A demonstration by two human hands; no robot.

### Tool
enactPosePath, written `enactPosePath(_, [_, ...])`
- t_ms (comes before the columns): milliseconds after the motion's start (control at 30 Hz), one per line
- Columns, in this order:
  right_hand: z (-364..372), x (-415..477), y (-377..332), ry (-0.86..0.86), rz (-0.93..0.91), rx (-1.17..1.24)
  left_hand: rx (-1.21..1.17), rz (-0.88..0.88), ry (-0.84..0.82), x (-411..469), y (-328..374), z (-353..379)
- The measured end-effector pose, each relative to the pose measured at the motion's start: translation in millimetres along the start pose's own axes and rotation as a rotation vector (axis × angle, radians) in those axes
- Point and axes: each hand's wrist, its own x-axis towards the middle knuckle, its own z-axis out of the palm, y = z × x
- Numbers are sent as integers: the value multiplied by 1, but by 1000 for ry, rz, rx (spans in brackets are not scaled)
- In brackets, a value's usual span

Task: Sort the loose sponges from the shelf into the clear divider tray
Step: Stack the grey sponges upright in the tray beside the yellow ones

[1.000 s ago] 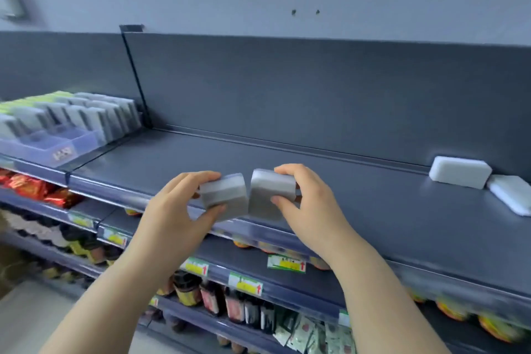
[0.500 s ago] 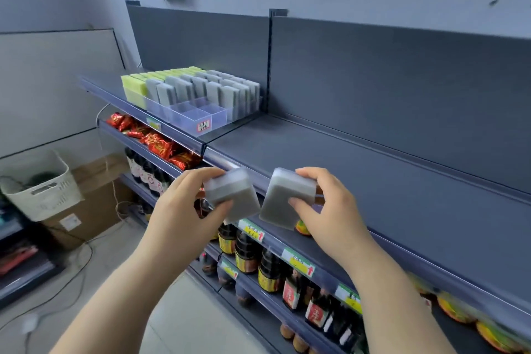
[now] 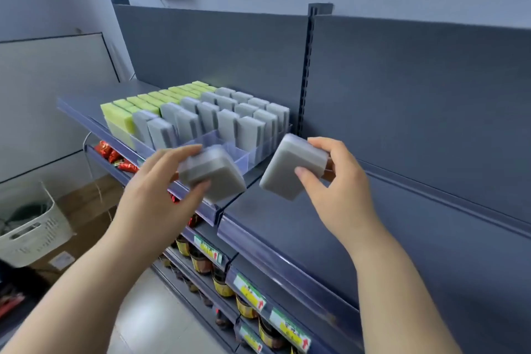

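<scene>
My left hand (image 3: 155, 195) grips a grey sponge (image 3: 215, 174) between thumb and fingers, just in front of the clear divider tray (image 3: 253, 154). My right hand (image 3: 339, 187) holds a second grey sponge (image 3: 290, 169) at the tray's right front corner. The tray sits on the top shelf (image 3: 316, 227) and holds rows of upright grey sponges (image 3: 227, 115) and green sponges (image 3: 143, 103). Its front compartments look empty.
The dark shelf stretches bare to the right under a dark back panel (image 3: 402, 95). Lower shelves carry red snack packs (image 3: 115, 156) and dark bottles (image 3: 221, 282) behind price tags. A white basket (image 3: 34, 236) and a cardboard box (image 3: 86, 215) stand on the floor at left.
My view has swung left along the shelf and both hands have carried their sponges up to the tray, which now lies directly behind them. The white sponges on the right have left the view.
</scene>
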Motion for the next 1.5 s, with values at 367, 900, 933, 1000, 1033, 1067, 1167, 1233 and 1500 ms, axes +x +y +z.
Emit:
enactPosePath(367, [63, 66, 5, 121, 75, -38, -50, 98, -49, 129, -83, -12])
enactPosePath(900, [158, 84, -26, 419, 225, -198, -116, 590, -526, 252, -168, 20])
enactPosePath(933, [163, 81, -26, 433, 235, -196, -112, 621, -535, 256, -170, 23])
enactPosePath(1000, [171, 78, -25, 453, 256, -195, -93, 675, -557, 262, -173, 26])
enactPosePath(1033, [174, 78, -24, 459, 268, -197, -84, 699, -571, 265, -174, 27])
enactPosePath(1067, [177, 78, -24, 464, 279, -203, -75, 721, -588, 268, -174, 28])
enactPosePath(1167, [183, 79, -24, 482, 301, -230, -55, 776, -622, 277, -176, 31])
enactPosePath(1233, [185, 79, -23, 489, 314, -250, -34, 808, -659, 281, -176, 34])
enactPosePath(1500, [189, 77, -20, 529, 349, -304, 65, 894, -729, 284, -172, 46])
